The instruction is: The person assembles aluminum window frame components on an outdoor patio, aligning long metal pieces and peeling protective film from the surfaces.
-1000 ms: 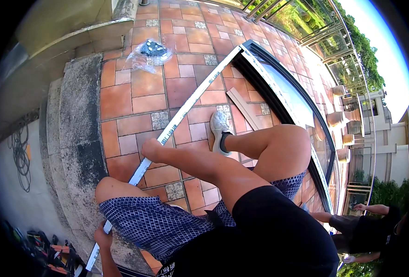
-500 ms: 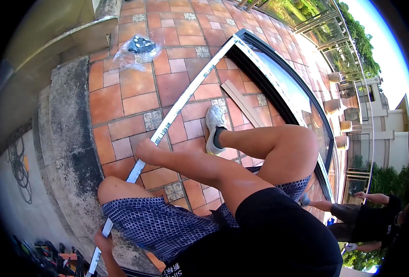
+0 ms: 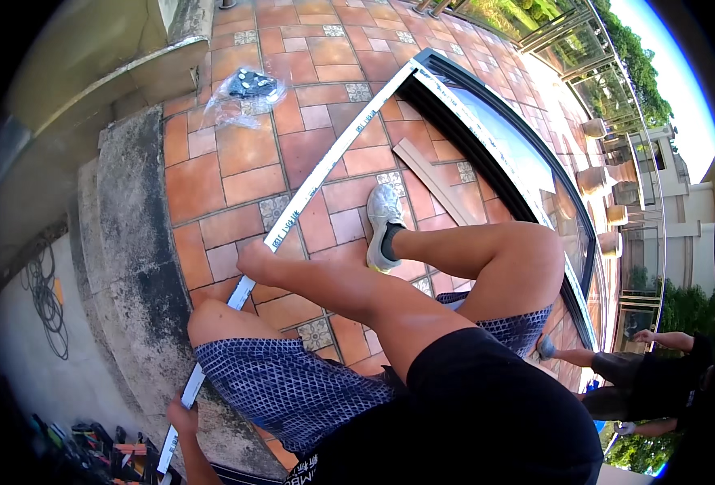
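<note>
A long, narrow bar [image 3: 325, 166] covered in white printed film runs diagonally from the far corner of a black-framed glass panel [image 3: 527, 145] down to the lower left. My right hand [image 3: 256, 261] is closed around it about midway along. Lower down, near its close end, my left hand [image 3: 182, 415] also grips this bar. Between my hands, my bent left leg [image 3: 269, 368] hides a stretch of it. The panel's straight side carries the same white film.
A flat tan strip [image 3: 434, 179] lies on the tiles [image 3: 244, 174] beside my shoe [image 3: 384, 214]. Clear plastic with dark pieces [image 3: 251, 85] lies further off. A stone step [image 3: 127, 242], coiled cable [image 3: 45, 303] and tools [image 3: 103, 453] are at left. Another person [image 3: 656, 380] stands at right.
The whole view has shifted slightly, with the floor and my legs a little further right. Both hands keep their hold on the bar at nearly the same places.
</note>
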Demonstrator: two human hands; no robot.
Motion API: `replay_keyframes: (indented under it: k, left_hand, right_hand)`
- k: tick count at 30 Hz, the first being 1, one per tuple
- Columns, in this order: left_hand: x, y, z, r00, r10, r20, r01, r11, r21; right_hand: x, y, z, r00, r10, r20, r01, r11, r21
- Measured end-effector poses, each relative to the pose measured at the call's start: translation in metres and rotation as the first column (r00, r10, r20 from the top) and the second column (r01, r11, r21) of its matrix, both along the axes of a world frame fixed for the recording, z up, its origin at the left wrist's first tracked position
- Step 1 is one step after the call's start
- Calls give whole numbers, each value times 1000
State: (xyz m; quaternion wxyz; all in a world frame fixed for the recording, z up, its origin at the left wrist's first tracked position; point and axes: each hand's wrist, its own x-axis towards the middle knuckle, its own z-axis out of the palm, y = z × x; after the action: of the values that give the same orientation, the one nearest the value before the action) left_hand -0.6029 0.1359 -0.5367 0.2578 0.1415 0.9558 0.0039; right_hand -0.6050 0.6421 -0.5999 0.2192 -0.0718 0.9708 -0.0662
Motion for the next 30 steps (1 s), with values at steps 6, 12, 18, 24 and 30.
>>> replay_keyframes:
  k: [6, 12, 18, 24, 30]
  left_hand:
    - [-9, 13, 2, 998, -53, 43, 53, 999, 0]
    - [-9, 3, 3, 997, -44, 58, 39, 996, 77]
    - [-20, 132, 26, 965, -132, 228, 51, 942, 331]
    - [-44, 227, -23, 896, -320, 306, 129, 850, 511]
    - [-36, 296, -40, 910, -388, 145, 240, 780, 578]
  right_hand:
    - [-3, -2, -4, 999, -3, 36, 2, 1000, 24]
    - [0, -8, 3, 999, -29, 18, 29, 1000, -6]
    - [17, 9, 9, 992, -121, -24, 116, 983, -142]
    - [46, 127, 66, 966, -258, 25, 257, 945, -201]
    - [202, 330, 141, 724, -658, 206, 603, 749, 276]
